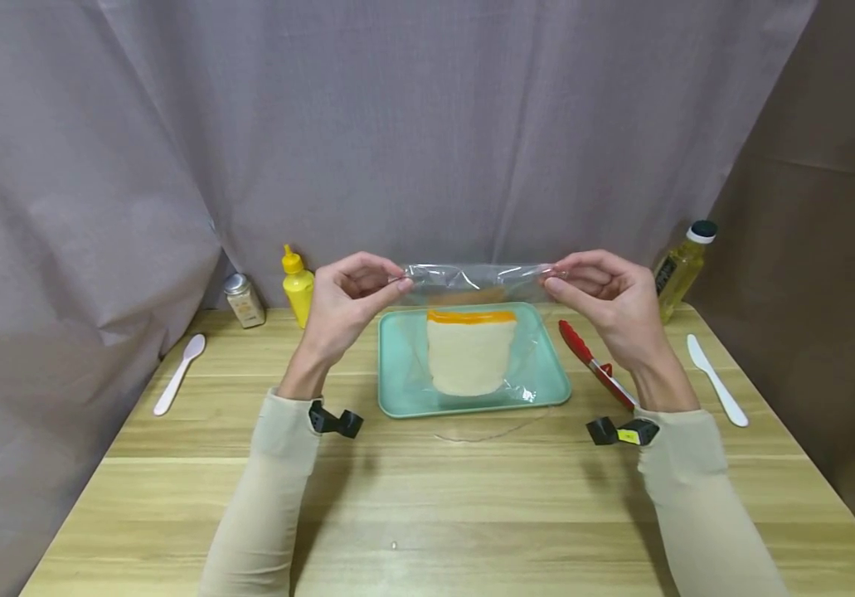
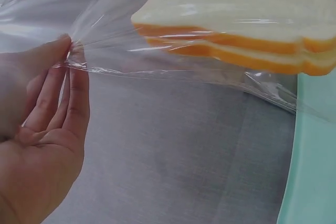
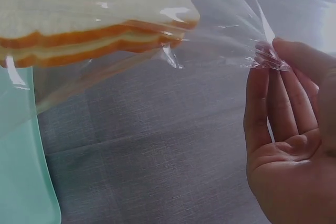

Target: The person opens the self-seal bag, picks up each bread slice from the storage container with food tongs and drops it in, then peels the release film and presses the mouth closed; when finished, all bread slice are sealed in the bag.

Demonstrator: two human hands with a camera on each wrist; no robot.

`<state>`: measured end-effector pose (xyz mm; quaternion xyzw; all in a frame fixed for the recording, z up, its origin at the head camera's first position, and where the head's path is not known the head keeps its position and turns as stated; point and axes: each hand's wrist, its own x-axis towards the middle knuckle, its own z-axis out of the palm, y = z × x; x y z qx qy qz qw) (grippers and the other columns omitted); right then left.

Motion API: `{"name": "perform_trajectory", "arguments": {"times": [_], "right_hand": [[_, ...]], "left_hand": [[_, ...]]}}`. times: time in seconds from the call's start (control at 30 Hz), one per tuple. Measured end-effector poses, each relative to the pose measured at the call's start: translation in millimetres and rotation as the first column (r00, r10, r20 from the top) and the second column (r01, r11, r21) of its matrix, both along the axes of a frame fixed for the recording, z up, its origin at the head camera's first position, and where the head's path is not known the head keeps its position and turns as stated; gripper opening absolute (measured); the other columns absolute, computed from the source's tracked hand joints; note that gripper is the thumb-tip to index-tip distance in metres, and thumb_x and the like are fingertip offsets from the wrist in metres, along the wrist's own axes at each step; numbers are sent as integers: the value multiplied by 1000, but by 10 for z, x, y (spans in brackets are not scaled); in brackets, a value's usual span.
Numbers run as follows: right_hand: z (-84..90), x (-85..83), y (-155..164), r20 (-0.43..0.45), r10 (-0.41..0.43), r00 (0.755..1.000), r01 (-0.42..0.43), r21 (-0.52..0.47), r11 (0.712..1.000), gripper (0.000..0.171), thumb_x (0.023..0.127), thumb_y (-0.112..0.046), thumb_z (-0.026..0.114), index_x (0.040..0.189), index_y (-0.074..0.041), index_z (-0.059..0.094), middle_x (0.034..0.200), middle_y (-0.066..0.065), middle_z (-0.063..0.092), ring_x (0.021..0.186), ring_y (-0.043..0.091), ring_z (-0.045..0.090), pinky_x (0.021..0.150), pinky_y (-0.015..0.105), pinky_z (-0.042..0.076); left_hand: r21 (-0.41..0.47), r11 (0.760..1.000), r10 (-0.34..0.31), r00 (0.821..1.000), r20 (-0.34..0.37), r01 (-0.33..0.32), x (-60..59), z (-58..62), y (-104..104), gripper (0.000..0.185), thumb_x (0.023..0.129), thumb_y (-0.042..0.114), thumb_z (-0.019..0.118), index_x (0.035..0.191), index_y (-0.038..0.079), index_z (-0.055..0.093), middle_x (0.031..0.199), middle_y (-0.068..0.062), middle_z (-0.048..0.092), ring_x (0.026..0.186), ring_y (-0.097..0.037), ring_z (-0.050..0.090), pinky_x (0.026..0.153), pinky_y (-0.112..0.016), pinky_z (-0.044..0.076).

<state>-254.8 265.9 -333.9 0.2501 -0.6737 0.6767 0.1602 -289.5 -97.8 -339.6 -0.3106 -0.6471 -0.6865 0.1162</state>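
Both grips, left hand (image 1: 341, 303) and right hand (image 1: 609, 303), pinch clear wrap (image 1: 475, 282), its edges barely visible.

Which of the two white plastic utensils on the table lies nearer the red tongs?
The white knife, on the right side of the table beyond the right hand. The red tongs lie between it and the teal tray; the white spoon lies far left.
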Motion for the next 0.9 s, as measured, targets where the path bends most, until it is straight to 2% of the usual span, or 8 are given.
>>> {"name": "perform_trajectory", "arguments": {"times": [0.13, 0.27, 0.5, 0.73, 0.9], "right_hand": [[9, 5, 5, 0, 16, 1000, -16, 6, 1000, 24, 94, 12, 75, 118, 10, 72, 113, 4, 84, 98, 16, 83, 86, 28, 66], [24, 28, -19, -1, 21, 1000, -21, 20, 1000, 25, 94, 14, 75, 119, 12, 71, 115, 6, 84, 101, 17, 83, 87, 30, 65], [27, 44, -134, -22, -72, 997, 73, 61, 995, 44, 95, 6, 78, 138, 0, 71, 116, 3, 84, 102, 14, 82, 85, 28, 65], [-42, -37, -370, -92, -80, 993, 78, -21, 997, 31, 93, 8, 80, 123, 9, 76, 112, 6, 85, 101, 15, 83, 86, 27, 66], [-69, -98, -608, -128, -42, 991, 37, -45, 998, 30, 91, 14, 78, 120, 9, 77, 111, 8, 85, 97, 21, 83, 80, 34, 68]], "left_hand": [[31, 1000, 6, 1000, -22, -5, 3, 30, -32, 27, 90, -6, 84, 110, 1, 67, 100, -5, 84, 90, -23, 82, 84, -37, 69], [-5, 998, 70, 995, -68, -70, 13, 65, -67, 34, 89, -5, 85, 114, -3, 62, 98, -7, 85, 88, -23, 83, 78, -33, 68], [-44, 987, 148, 983, -109, -153, 8, 77, -110, 31, 90, -2, 85, 116, -5, 66, 100, -18, 83, 87, -21, 82, 80, -32, 68], [-43, 979, 194, 970, -145, -202, 38, 65, -239, 22, 93, -3, 83, 112, -1, 71, 99, -12, 82, 90, -22, 80, 77, -28, 66], [1, 978, 204, 964, -170, -207, 71, 63, -432, 19, 94, -8, 78, 110, -7, 68, 97, -11, 78, 84, -25, 78, 70, -25, 65]]}}
